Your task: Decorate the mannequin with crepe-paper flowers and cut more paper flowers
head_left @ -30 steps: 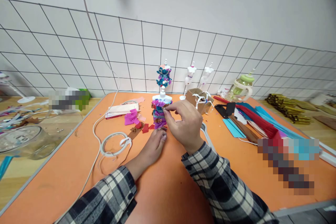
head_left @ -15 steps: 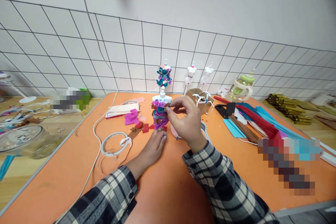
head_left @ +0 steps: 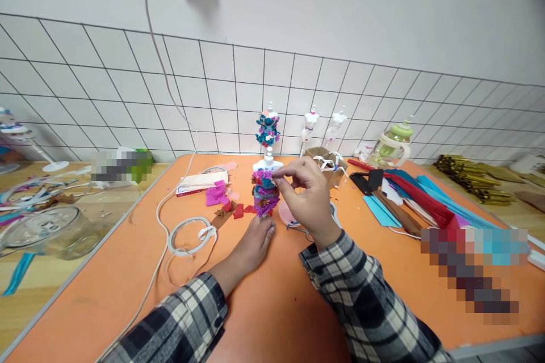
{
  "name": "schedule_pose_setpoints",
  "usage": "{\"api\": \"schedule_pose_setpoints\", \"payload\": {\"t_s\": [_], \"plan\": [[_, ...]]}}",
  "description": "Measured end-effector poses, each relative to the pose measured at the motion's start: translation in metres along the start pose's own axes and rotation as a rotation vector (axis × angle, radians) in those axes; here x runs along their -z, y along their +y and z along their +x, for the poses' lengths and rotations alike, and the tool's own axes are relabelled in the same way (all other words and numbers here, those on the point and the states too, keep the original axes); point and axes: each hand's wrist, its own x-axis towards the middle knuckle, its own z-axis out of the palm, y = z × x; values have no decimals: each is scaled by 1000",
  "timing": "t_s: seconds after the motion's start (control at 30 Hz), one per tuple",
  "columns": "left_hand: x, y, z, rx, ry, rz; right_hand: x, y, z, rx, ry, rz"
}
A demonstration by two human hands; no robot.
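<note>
A small white mannequin wrapped in purple, blue and brown paper bits stands on the orange table. My right hand pinches its thumb and forefinger at the mannequin's upper right side; what sits between the fingertips is too small to name. My left hand lies low on the table with its fingertips pressed at the mannequin's base. Pink and red paper scraps lie just left of the mannequin.
A tape ring and a white cable lie at the left. Three more mannequins, a cardboard box, a green-lidded bottle and paper strips fill the back and right. A glass jar sits far left.
My right hand has risen from the mannequin's middle to its upper part. A pink round object behind the hand has come into sight. My left hand stays at the base.
</note>
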Motion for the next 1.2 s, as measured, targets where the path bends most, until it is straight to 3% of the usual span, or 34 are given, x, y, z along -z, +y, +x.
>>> {"api": "schedule_pose_setpoints", "payload": {"t_s": [0.1, 0.4, 0.6, 0.77, 0.9, 1.0, 1.1, 1.2], "plan": [[1, 0, 0, -2, 4, 1, 6, 0, 1, 75, -32, -55], [3, 2, 1, -8, -6, 13, 23, 2, 8, 109, -241, -87], [3, 1, 1, -12, -7, 2, 27, 1, 8, 167, -272, -134], [5, 2, 3, 12, 23, -24, 30, 0, 9, 190, -223, -170], [13, 8, -1, 72, 74, -78, 31, -8, 6, 180, -89, -200], [22, 14, -9, 117, 109, -160, 26, -10, -15, 181, 56, -150], [30, 19, -20, 195, 162, -280, 15, -4, -56, 211, 188, -115], [31, 25, -31, 273, 142, -475, 5, 4, -94, 208, 85, -175]]}}
